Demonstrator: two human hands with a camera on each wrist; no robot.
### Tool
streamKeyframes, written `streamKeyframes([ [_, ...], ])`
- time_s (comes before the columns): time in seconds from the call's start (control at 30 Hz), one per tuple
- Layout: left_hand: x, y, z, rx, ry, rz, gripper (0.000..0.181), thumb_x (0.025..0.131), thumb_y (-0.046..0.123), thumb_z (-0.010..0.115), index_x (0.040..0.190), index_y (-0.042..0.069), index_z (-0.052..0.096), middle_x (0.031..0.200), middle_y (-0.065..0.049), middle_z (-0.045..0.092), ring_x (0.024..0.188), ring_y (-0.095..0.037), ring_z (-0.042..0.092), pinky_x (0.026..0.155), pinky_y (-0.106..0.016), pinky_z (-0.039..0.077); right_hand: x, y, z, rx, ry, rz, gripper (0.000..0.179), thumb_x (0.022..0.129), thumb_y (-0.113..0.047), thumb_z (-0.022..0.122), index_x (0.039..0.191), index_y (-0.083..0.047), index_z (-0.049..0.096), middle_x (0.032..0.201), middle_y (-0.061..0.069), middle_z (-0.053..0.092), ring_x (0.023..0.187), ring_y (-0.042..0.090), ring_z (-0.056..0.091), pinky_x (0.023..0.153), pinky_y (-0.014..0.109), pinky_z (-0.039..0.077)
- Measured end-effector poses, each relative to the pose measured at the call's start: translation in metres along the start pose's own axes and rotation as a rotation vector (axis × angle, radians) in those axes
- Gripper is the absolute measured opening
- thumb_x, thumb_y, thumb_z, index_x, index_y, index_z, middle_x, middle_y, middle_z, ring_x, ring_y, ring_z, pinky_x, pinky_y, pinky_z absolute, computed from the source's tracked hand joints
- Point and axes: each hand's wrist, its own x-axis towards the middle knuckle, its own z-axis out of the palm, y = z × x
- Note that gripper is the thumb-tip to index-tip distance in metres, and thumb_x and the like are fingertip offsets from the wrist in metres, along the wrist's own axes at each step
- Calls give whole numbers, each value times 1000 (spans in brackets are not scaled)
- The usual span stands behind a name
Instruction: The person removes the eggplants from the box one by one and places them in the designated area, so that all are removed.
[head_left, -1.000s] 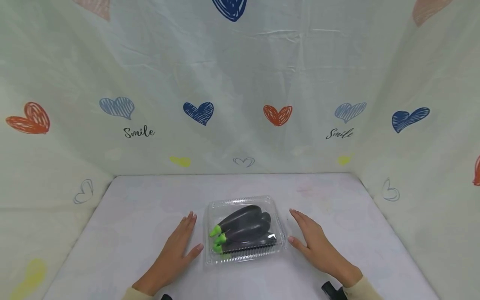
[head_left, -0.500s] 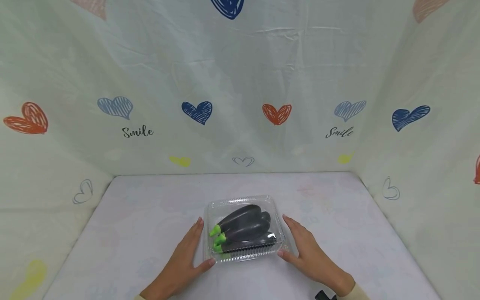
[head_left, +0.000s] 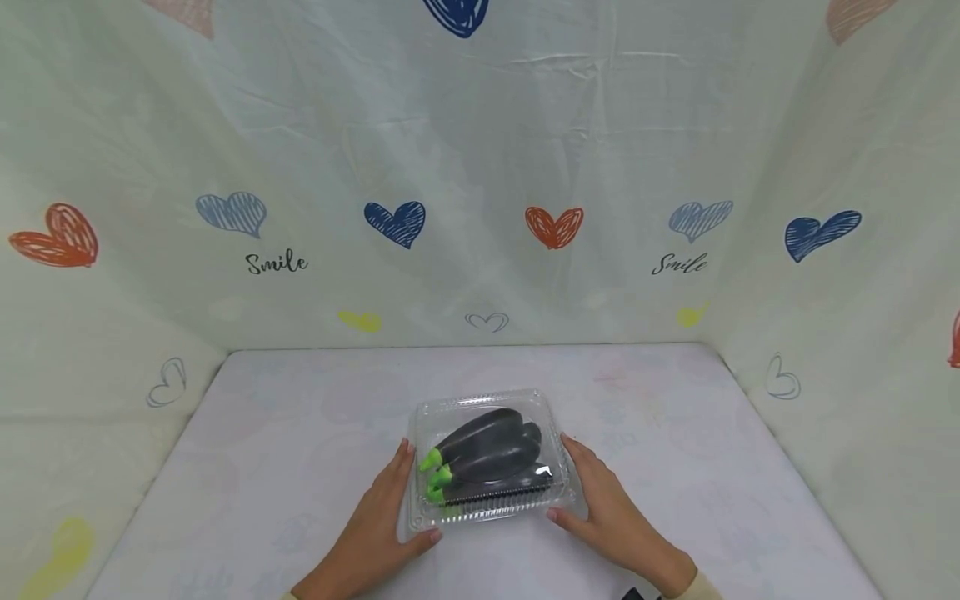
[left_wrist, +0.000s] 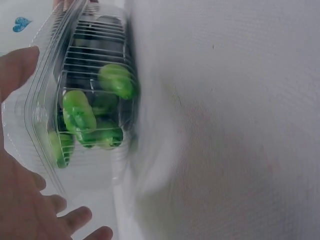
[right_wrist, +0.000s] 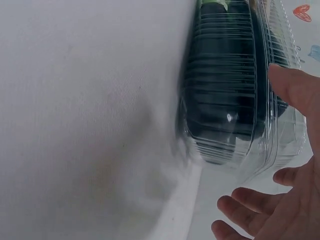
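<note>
A clear plastic clamshell box (head_left: 551, 417) lies on the table, closed, with several eggplants (head_left: 487, 450) inside. Their green stem ends (left_wrist: 80, 112) point left, and the dark round ends (right_wrist: 220, 110) face right. My left hand (head_left: 371, 525) is at the box's left side, fingers extended along the edge and thumb by the near left corner. On the opposite side, my right hand (head_left: 615, 517) has its fingers along the right edge and its thumb at the near right corner. Both wrist views show fingers spread loosely round the box's corners; whether they touch it I cannot tell.
The box stands on a pale cloth-covered table (head_left: 300, 417). A white curtain (head_left: 480, 275) printed with hearts and "Smile" encloses the back and both sides. A small black object (head_left: 633, 594) shows by the right wrist.
Both hands have moved inward from either side, up to the box's edges, with the thumbs now by its near corners. The box has stayed in place.
</note>
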Motion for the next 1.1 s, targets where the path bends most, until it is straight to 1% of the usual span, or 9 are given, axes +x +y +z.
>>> streamKeyframes([
  [0.17, 0, 0, 4, 8, 41, 23, 112, 87, 54, 79, 168, 4, 19, 175, -18, 18, 155, -47, 30, 117, -72, 35, 2, -2, 2, 14, -11, 36, 99, 90, -33, 84, 166, -7, 26, 165, 18, 40, 147, 44, 44, 115, 66, 41],
  [0.3, -1, 0, 7, 0, 70, 37, 111, 86, 51, 80, 167, 3, 21, 174, -20, 20, 154, -47, 32, 116, -71, 36, 3, -3, 4, 16, -15, 49, 100, 90, -34, 84, 166, -7, 25, 165, 18, 40, 148, 43, 43, 116, 63, 41],
  [0.57, -3, 0, 10, -14, 93, 71, 109, 88, 51, 79, 166, 2, 20, 172, -24, 22, 151, -50, 34, 111, -75, 39, 1, -3, 6, 0, 24, 18, 100, 87, -27, 87, 165, -5, 27, 165, 18, 40, 149, 40, 42, 117, 59, 40],
  [0.73, -4, -1, 14, -8, 111, 75, 107, 90, 49, 78, 166, 2, 20, 173, -23, 20, 151, -50, 34, 110, -76, 40, 2, -4, 8, 31, 25, 20, 99, 88, -26, 86, 165, -7, 26, 166, 18, 38, 151, 41, 40, 118, 58, 37],
  [0.93, -6, 1, 20, 19, 165, 112, 101, 93, 47, 76, 165, 0, 22, 171, -25, 25, 148, -50, 39, 109, -72, 44, 1, -4, 10, 60, 28, 27, 99, 89, -21, 85, 165, -3, 25, 166, 20, 37, 152, 43, 38, 118, 58, 34],
  [1.1, -6, 4, 24, 36, 199, 95, 100, 93, 46, 76, 165, -1, 23, 170, -23, 27, 149, -47, 40, 112, -66, 44, 1, -7, 11, 100, 9, 53, 98, 91, -20, 82, 166, -2, 21, 167, 20, 34, 153, 43, 36, 119, 59, 33],
])
